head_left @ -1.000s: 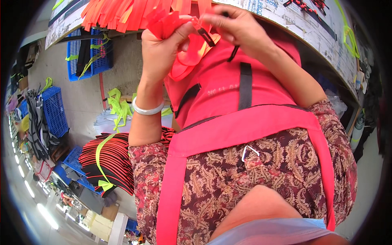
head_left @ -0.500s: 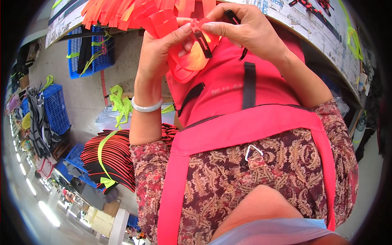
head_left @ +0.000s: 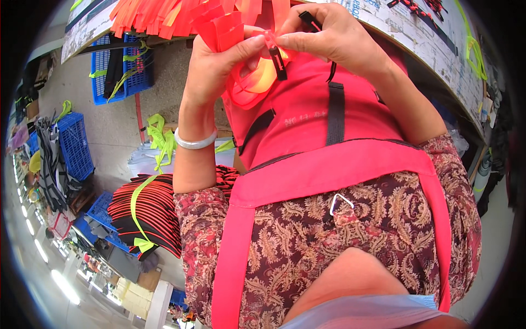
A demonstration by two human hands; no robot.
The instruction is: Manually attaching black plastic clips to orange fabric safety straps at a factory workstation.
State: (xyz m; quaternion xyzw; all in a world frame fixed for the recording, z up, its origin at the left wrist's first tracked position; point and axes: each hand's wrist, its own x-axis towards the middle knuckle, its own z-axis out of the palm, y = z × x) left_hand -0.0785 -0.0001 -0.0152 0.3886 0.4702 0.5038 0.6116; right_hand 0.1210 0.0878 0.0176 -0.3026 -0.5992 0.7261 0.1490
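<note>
My left hand [head_left: 216,68] and my right hand [head_left: 334,38] meet high in the view, both pinching a small red plastic buckle [head_left: 269,39] on a neon orange strap [head_left: 249,82]. A black strap end [head_left: 278,61] hangs just below the buckle. The strap loops down between my hands over a red bag-like piece [head_left: 307,118] with black webbing that rests against my body. A silver bangle [head_left: 195,143] circles my left wrist. Above my hands lies a fan of orange strap pieces [head_left: 164,13] at the worktable edge.
A worktable [head_left: 438,60] with a printed covering curves along the upper right. On the floor to the left stand blue plastic crates [head_left: 123,71], a bundled stack of red and black pieces [head_left: 148,211] tied with yellow-green strap, and loose yellow-green straps [head_left: 159,140].
Both hands have shifted slightly up and closer to the table edge, turning the orange strap and buckle between the fingertips. The grip on the strap stays.
</note>
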